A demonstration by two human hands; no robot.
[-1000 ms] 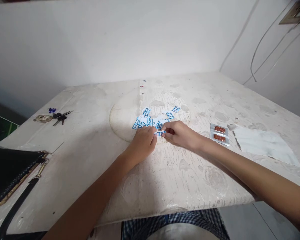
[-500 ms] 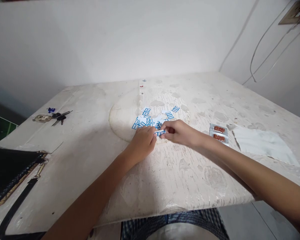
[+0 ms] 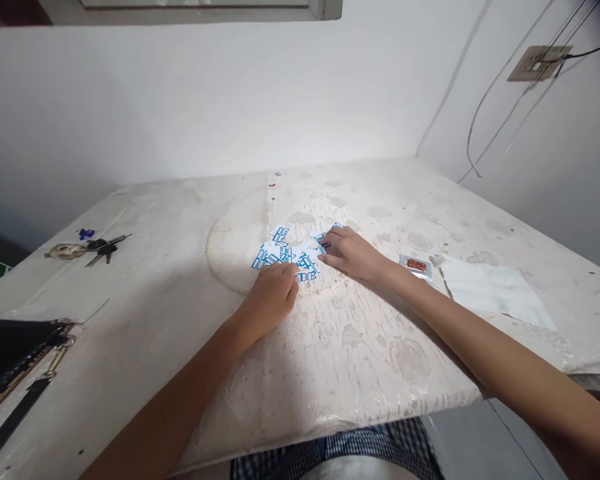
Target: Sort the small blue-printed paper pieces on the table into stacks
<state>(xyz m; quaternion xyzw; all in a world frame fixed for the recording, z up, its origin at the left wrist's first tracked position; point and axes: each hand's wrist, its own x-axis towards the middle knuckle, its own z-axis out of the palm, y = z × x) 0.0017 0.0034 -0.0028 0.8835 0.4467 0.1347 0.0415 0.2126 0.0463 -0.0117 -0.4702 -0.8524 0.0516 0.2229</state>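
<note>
Paper slips (image 3: 280, 255): white with blue print, in a loose overlapping pile mid-surface (image 3: 300, 373), between and beyond the hands
Left hand (image 3: 274, 287): fingers curled at the pile's near edge, one slip just beside the fingertips; cannot tell whether it grips
Right hand (image 3: 349, 252): bent fingers over the pile's right side; grip cannot be told
Blister pack (image 3: 417, 265): right, partly behind the forearm
Keys (image 3: 100, 248): far left

The bare left forearm (image 3: 190, 380) and right forearm (image 3: 470, 333) slant forward and inward. The left hand (image 3: 275, 287) lies back upward, fingers curled; the right hand (image 3: 347, 252), slightly farther forward, has bent fingers.
</note>
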